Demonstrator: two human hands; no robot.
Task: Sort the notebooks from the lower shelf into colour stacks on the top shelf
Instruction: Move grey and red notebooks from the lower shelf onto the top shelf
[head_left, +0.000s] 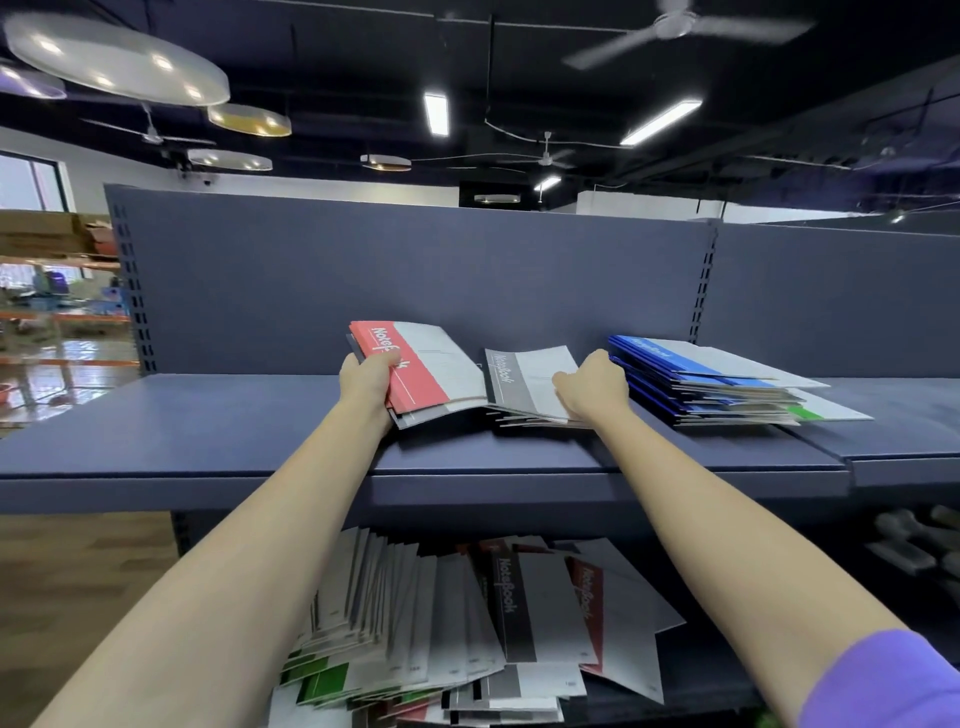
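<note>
On the top shelf my left hand grips a bundle of notebooks with a red-banded notebook on top, tilted up off the shelf. To its right lies a grey stack; my right hand holds the right edge of its top grey-banded notebook with curled fingers. Further right sits a blue stack, with one green-banded notebook sticking out near its bottom. The lower shelf holds a mixed pile of notebooks in grey, red, black and green, fanned out.
The shelf's blue back panel rises behind the stacks. The left half of the top shelf is bare. Dark handled items lie on the lower shelf at right. An aisle with orange racking is at far left.
</note>
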